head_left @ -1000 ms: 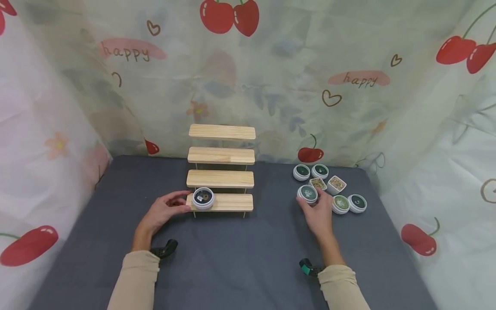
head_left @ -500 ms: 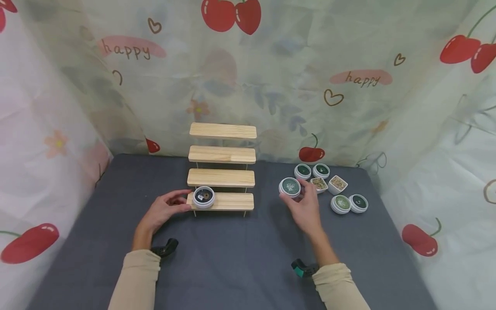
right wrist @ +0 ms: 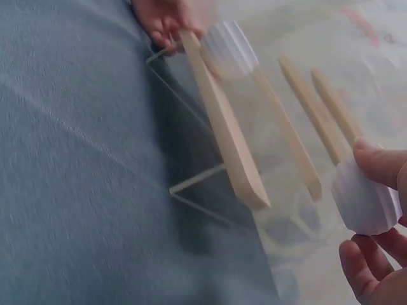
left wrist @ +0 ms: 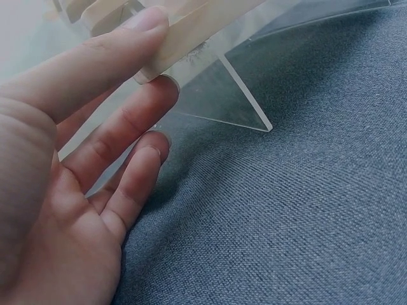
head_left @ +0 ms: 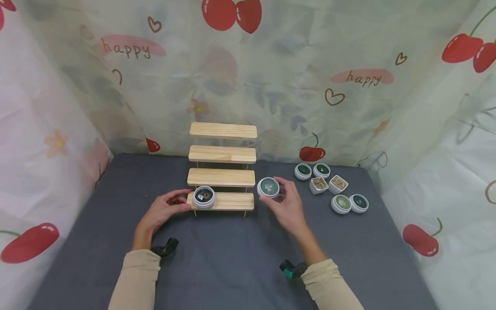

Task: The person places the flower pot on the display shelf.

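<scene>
A four-tier display stand with light wooden shelves (head_left: 234, 201) and clear legs stands at the table's middle in the head view. My left hand (head_left: 166, 210) pinches the left end of its lowest shelf; in the left wrist view the thumb (left wrist: 108, 70) lies on top of the wood and fingers reach below. Beside it on that shelf sits a small round white pot with dark contents (head_left: 203, 196). My right hand (head_left: 288, 211) grips another round white pot, green inside (head_left: 269, 187), just right of the stand. Its ribbed side (right wrist: 362, 197) shows in the right wrist view.
On the right stand two white pots with dark green contents (head_left: 303, 171), two small square pots with grainy contents (head_left: 339, 184), and two more round pots (head_left: 341, 203). A dark grey cloth (head_left: 232, 262) covers the table. A cherry-print curtain (head_left: 271, 64) hangs behind.
My right hand has carried the green pot leftward from the group of pots to the stand's right side. My left hand stays at the lowest shelf.
</scene>
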A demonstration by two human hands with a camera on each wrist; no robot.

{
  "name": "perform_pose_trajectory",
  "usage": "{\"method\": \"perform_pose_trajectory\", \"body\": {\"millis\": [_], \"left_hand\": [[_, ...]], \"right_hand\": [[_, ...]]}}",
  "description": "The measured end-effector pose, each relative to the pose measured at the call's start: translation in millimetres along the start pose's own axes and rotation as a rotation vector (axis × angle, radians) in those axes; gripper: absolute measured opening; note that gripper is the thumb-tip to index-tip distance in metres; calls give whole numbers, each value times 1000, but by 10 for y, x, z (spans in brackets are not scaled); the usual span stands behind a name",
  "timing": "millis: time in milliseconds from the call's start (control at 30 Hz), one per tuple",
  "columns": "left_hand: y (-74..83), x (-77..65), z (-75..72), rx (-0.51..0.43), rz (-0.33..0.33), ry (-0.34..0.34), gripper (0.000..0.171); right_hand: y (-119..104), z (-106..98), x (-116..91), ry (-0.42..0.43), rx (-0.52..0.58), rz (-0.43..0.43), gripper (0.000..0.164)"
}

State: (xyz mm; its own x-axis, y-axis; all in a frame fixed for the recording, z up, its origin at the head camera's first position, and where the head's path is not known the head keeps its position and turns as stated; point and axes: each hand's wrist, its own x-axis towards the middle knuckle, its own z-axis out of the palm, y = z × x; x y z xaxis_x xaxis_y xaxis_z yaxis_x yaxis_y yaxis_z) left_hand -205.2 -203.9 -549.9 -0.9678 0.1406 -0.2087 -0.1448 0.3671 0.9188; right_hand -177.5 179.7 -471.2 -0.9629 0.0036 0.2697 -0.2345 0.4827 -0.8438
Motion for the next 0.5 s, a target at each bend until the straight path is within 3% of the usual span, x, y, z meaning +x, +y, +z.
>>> {"method": "perform_pose_trajectory", "body": {"millis": [500], "left_hand": [[-2,-10,24,2,9,8,72]], "right_hand": [[-102,485,-55,-89,72,-77,69]]}}
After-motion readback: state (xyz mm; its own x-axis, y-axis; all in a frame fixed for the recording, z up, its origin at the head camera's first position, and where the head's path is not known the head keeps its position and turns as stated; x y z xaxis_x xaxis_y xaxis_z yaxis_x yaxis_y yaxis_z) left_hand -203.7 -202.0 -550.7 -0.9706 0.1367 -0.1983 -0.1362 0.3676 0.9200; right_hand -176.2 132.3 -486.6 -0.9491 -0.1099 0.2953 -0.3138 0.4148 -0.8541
